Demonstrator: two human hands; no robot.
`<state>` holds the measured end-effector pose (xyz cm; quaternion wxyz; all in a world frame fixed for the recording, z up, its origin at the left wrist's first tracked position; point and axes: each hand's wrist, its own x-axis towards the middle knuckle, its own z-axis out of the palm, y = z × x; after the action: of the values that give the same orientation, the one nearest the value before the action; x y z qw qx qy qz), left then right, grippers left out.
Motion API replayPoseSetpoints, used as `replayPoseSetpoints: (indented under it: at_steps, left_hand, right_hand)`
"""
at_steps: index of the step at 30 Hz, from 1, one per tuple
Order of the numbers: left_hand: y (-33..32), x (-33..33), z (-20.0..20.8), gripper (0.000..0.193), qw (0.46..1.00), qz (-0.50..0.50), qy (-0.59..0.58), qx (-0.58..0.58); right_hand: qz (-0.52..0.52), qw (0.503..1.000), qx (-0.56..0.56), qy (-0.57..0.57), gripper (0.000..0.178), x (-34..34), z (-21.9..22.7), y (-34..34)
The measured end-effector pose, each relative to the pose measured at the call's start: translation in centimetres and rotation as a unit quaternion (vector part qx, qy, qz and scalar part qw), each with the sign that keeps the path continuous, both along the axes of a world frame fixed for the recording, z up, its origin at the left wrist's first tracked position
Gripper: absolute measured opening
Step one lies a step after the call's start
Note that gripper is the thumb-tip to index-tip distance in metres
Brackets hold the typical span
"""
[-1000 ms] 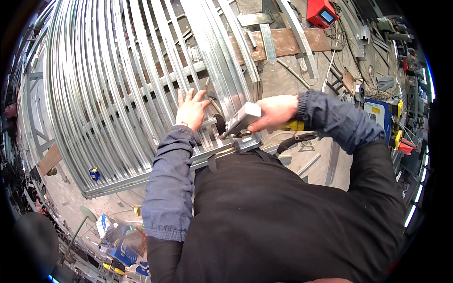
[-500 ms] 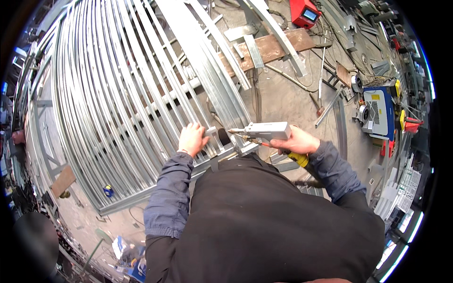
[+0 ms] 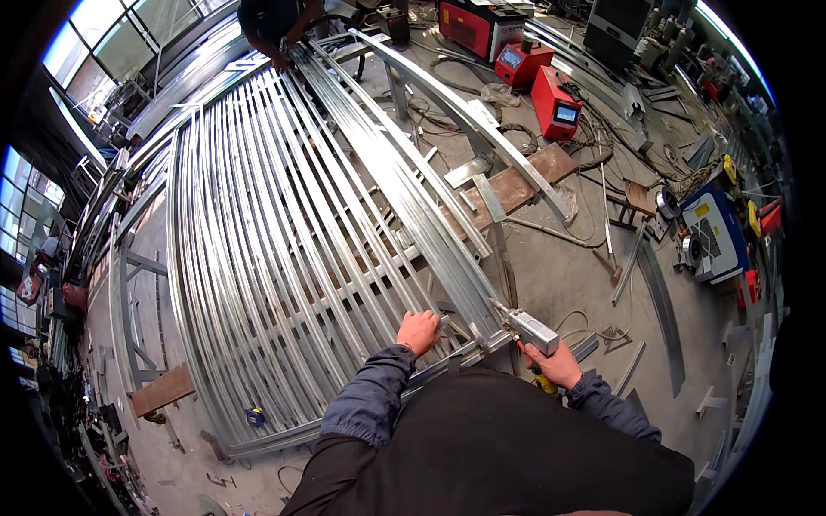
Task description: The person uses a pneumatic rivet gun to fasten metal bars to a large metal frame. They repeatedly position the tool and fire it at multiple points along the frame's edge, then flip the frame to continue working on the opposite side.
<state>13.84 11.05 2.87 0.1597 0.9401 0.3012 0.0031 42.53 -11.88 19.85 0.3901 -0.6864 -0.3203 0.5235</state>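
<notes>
My right hand (image 3: pixel 561 365) is wrapped round the handle of a welding gun (image 3: pixel 535 330) with a boxy grey body and a yellow lower part. Its nozzle points forward and left, over the near end of the wide metal channel (image 3: pixel 460 284). My left hand (image 3: pixel 419 332) is closed at the near edge of a large frame of parallel silvery metal bars (image 3: pixel 284 284). A short metal piece (image 3: pixel 444 322) shows at its fingertips; most of the grip is hidden. The near rail (image 3: pixel 284 439) runs just in front of my body.
A co-worker (image 3: pixel 271 26) stands at the frame's far end, a hand on the bars. A blue tape measure (image 3: pixel 255 417) lies near the left corner. Red machines (image 3: pixel 555 103), a blue-and-white unit (image 3: pixel 716 234), a rusty plank (image 3: pixel 533 185), cables and metal offcuts lie to the right.
The view has tilted up, showing the far end and the co-worker. The gun has swung from pointing left to pointing more forward, away from my left hand, which stays closed at the bar ends.
</notes>
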Motion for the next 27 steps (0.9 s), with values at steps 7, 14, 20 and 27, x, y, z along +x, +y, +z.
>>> replayPoseSetpoints:
  at_steps: [7, 14, 20, 27]
  left_hand:
    - [-1.2, -1.4, 3.8, 0.027, 0.999, 0.002, -0.051, 0.019]
    - [-0.8, -0.3, 6.2, 0.025, 0.997, -0.009, -0.055, 0.048]
    - [0.2, -1.8, 12.0, 0.028, 0.975, 0.119, -0.189, 0.009]
    - [-9.4, -17.6, 2.5, 0.034, 0.779, 0.405, -0.324, -0.35]
  right_hand:
    - [-0.039, 0.998, 0.044, -0.006, 0.044, -0.5, 0.0, -0.4]
    - [-0.041, 0.997, 0.057, -0.041, 0.042, -2.0, 1.6, 2.3]
    - [-0.007, 0.995, 0.082, -0.049, 0.045, -2.8, 0.7, 4.8]
    - [0.023, 0.995, 0.095, -0.024, 0.052, -3.5, -0.7, 10.2]
